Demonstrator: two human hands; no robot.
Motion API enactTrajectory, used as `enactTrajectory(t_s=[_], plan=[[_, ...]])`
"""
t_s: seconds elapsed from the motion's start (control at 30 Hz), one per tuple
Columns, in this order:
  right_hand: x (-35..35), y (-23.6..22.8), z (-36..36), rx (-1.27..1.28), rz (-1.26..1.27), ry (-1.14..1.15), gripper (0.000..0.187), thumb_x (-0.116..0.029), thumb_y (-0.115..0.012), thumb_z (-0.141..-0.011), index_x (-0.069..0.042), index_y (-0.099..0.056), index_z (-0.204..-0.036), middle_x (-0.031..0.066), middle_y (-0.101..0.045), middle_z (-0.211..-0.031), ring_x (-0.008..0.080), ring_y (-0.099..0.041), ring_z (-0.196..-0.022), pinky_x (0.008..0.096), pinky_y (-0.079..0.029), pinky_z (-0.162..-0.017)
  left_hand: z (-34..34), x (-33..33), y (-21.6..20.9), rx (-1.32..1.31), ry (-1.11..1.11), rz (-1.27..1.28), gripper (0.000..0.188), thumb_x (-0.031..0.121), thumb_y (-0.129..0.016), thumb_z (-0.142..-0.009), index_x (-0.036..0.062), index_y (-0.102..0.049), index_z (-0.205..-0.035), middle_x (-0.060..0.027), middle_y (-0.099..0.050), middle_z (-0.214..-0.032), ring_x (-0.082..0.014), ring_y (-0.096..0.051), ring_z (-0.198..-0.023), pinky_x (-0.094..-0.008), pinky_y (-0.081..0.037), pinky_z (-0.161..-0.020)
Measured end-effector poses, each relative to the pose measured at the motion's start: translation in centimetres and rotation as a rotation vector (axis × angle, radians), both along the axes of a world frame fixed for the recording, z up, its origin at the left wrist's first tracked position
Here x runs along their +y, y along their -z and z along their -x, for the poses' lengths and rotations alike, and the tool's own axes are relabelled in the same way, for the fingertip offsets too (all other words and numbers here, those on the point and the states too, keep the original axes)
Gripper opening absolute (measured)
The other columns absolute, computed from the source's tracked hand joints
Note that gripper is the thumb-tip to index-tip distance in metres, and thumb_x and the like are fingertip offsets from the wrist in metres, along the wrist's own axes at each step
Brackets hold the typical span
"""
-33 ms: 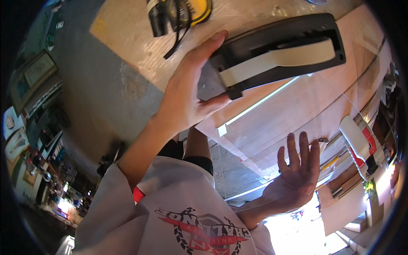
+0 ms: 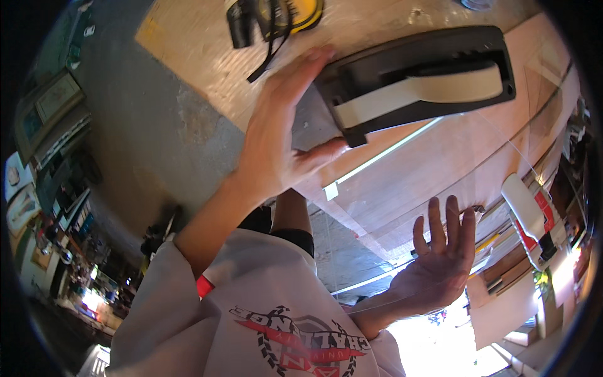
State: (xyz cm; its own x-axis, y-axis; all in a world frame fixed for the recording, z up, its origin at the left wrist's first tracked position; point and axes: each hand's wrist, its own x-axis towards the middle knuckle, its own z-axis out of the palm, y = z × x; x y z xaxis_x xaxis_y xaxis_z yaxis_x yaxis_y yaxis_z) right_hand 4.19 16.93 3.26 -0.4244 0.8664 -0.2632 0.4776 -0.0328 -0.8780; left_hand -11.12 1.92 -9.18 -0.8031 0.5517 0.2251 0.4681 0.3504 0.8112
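Observation:
My left hand (image 2: 271,132) grips the near-left end of a long black tool (image 2: 352,78) with a beige handle (image 2: 433,91). Its thumb is at the lower corner and its fingers are at the upper one. The tool's exact kind is unclear. Below it, a clear pane (image 2: 402,169) with a bright pale edge strip (image 2: 389,154) seems to lie over a pinkish-brown board. To the lower right, my right hand (image 2: 436,261) is raised with fingers spread. A thin clear edge crosses in front of its wrist; whether the hand touches a pane cannot be made out.
On the wooden tabletop (image 2: 182,47) lies a yellow and black tape measure (image 2: 304,14) beside a black cylindrical item (image 2: 240,25) with a strap. A white and red tool (image 2: 526,204) rests at the right. Framed pieces (image 2: 53,110) stand along the far left wall.
The black tool and my left hand have shifted slightly right and toward me. The view itself has moved a little; my right hand stays spread.

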Motion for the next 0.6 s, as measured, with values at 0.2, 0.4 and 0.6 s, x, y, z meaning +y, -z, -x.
enactTrajectory(t_s=[0.2,0.4,0.6], plan=[[1.4,1.1,-1.1,-0.027,-0.058,0.023,0.09,-0.065,-0.043,-0.094,0.009,-0.041,-0.145,0.0337,-0.056,-0.132,0.046,-0.062,-0.118,0.0504,-0.059,-0.085,-4.0,-1.7,-0.8,-0.436,-0.018,-0.406,0.023,0.011,-0.054,-0.101,0.0011,-0.066,-0.117,-0.0119,-0.072,-0.095,-0.0219,-0.064,-0.075,-0.0318,-0.05,-0.073],[2.3,1.0,-2.2,0.114,0.09,-0.051,0.082,-0.058,-0.034,-0.1,0.008,-0.033,-0.15,0.0355,-0.042,-0.146,0.0491,-0.05,-0.131,0.0505,-0.057,-0.093,-3.2,-2.5,-1.6,-0.995,0.309,-0.139,0.042,0.036,-0.038,-0.109,0.008,-0.066,-0.123,-0.0082,-0.075,-0.094,-0.0156,-0.068,-0.078,-0.0365,-0.039,-0.088],[2.4,1.4,-1.8,-0.028,-0.087,0.025,0.081,-0.056,-0.022,-0.1,0.007,-0.043,-0.145,0.0327,-0.055,-0.135,0.043,-0.06,-0.122,0.0449,-0.062,-0.086,-3.0,-1.3,-1.7,-0.843,0.375,0.003,0.044,0.041,-0.04,-0.108,0.0034,-0.062,-0.102,-0.0165,-0.059,-0.067,-0.0345,-0.063,-0.067,-0.0456,-0.047,-0.067]])
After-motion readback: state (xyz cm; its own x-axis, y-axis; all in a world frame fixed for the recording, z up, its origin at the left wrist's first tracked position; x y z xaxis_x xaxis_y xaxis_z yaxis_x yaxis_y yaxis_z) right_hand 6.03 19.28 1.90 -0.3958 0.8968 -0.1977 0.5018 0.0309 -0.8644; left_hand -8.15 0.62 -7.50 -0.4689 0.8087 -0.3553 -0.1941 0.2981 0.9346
